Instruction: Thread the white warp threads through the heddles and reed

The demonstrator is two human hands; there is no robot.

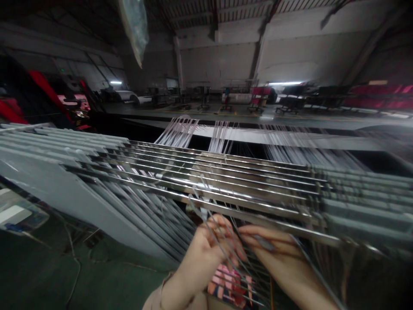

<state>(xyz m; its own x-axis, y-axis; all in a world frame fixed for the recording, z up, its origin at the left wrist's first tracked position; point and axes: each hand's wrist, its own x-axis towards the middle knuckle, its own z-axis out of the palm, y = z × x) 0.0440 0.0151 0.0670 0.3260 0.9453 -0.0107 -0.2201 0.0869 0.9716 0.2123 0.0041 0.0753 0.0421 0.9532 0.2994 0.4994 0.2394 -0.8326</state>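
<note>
The left hand [211, 243] is bare, sleeve [155, 298] beige.

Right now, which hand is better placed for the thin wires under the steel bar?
Probably the left: the left hand has its fingers among the thin wires, just below the steel bar; the right hand reaches in from the side.

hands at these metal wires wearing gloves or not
No, the left hand and right hand are bare, their fingers among thin metal wires.
</note>
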